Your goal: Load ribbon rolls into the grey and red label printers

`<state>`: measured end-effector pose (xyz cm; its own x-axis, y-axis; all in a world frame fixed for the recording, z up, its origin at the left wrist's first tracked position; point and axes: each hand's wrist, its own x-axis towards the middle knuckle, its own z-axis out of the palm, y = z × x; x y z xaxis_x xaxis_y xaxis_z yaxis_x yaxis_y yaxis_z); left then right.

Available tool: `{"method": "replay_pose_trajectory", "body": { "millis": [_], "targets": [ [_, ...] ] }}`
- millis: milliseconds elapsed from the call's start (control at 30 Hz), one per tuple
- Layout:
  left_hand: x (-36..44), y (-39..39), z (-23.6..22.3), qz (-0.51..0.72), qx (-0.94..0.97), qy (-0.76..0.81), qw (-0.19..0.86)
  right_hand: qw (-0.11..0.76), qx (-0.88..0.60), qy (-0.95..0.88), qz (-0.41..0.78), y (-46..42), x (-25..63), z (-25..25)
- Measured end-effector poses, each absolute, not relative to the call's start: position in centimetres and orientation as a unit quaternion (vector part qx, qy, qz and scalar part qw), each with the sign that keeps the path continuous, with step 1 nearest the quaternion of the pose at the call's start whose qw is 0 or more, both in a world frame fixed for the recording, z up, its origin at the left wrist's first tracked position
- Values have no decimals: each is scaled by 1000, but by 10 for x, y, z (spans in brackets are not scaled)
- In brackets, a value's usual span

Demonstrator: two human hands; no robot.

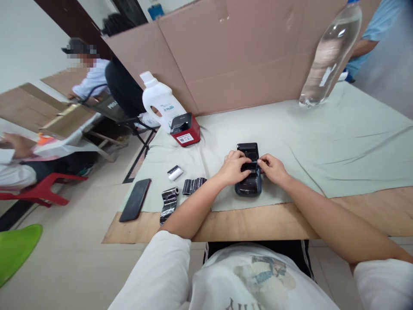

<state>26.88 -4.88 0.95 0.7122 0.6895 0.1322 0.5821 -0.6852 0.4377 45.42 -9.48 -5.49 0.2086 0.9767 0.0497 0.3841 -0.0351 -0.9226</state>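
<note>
At the worktop's (322,146) near side, the left hand (234,167) and right hand (273,168), half-curled (grip unclear), adjust a glossy black plastic device (248,187); the next move calls for steadiness.

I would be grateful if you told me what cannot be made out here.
All in the head view:
- Middle of the black device: partly hidden by the left hand.
- Whether the right hand grips the device: too small.
- Foot of the white bottle: behind the red box; label print too small.
- Top of the clear bottle: cut off by the upper edge.
</note>
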Motion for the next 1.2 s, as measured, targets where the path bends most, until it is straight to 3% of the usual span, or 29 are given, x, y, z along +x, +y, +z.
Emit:
{"method": "replay_pose_trajectory", "body": {
  "millis": [200,400,633,800,900,1033,1200],
  "targets": [
    [258,-37,-7,293,813,404,300,447,-641,-522,342,-95,455,-56],
    [251,-38,-21,348,672,402,516,483,-635,-494,346,-97,455,-50],
    [246,-38,-30,400,676,379,489,431,-666,-521,316,-99,458,-43],
    [245,-38,-33,275,781,422,369,332,-663,-619,258,-106,452,-37],
    [244,-43,-28,226,814,399,356,343,-639,-629,278,-109,449,-37],
    [244,-48,-25,258,788,359,428,407,-599,-580,374,-111,448,-38],
    [248,-53,-25,287,627,343,638,490,-547,-522,435,-113,445,-35]
  ]
}}
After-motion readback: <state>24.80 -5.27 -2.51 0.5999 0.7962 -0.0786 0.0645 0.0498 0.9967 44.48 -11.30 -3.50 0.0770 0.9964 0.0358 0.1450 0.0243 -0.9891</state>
